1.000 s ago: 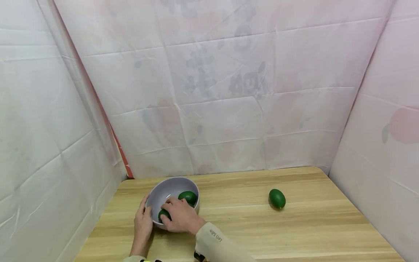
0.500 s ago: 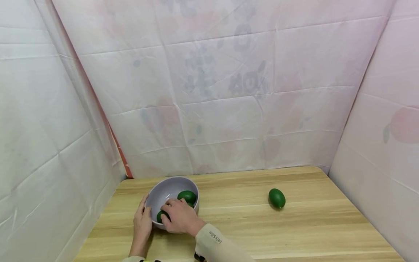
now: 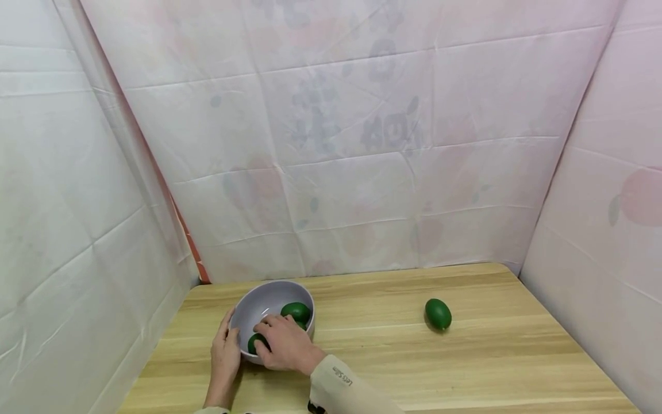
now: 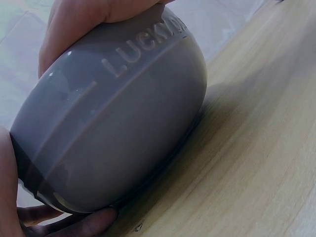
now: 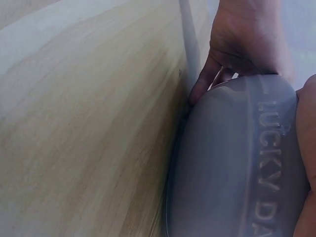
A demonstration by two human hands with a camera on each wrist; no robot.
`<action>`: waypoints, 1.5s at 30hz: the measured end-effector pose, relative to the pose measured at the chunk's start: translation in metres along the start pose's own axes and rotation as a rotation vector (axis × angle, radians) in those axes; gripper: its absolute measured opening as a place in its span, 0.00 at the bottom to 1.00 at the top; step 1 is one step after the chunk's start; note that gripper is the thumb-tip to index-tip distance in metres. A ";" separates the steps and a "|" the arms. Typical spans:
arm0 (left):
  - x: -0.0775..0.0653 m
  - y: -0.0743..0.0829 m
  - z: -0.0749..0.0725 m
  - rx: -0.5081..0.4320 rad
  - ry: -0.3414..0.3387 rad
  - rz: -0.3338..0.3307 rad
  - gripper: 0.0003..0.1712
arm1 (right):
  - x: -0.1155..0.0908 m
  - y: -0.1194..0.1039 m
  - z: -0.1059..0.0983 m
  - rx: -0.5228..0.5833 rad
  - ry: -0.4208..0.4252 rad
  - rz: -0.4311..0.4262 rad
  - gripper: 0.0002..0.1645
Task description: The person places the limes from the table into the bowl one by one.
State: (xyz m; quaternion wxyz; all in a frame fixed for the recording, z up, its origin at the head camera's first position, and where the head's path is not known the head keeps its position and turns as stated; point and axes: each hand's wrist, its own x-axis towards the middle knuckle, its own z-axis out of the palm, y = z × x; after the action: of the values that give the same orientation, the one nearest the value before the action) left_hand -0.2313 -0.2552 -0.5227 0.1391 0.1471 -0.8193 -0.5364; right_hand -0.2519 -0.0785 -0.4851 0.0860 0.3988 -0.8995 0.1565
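While my right hand (image 3: 286, 343) holds a green fruit (image 3: 253, 341) inside the gray bowl (image 3: 256, 305), my left hand (image 3: 225, 353) grips its side, seemingly to steady it; another fruit (image 3: 296, 311) lies within, and a separate fruit (image 3: 438, 314) rests rightward on the desk (image 3: 372, 356).

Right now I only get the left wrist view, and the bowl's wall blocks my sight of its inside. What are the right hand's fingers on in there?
Observer: In the head view, the right hand has its fingers curled over a green oval object inside the near side of the bowl.
Operator: Understood. Is another like it lying outside the bowl?
Observer: Yes, a loose green one rests on the wooden table, well to the right of the bowl.
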 end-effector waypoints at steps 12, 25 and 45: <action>0.001 0.000 0.000 0.000 -0.003 -0.009 0.30 | -0.003 0.008 -0.015 0.192 0.091 -0.080 0.24; 0.002 0.002 -0.002 -0.011 -0.007 -0.030 0.31 | -0.009 0.021 -0.070 0.319 0.221 -0.068 0.22; 0.001 0.001 0.001 -0.029 0.003 -0.042 0.31 | -0.043 0.079 -0.122 0.380 0.332 0.057 0.25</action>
State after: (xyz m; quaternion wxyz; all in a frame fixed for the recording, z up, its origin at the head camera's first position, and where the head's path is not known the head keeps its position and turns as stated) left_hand -0.2326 -0.2548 -0.5220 0.1310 0.1632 -0.8081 -0.5507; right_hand -0.2784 0.0439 -0.3994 0.1514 0.3513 -0.8383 0.3885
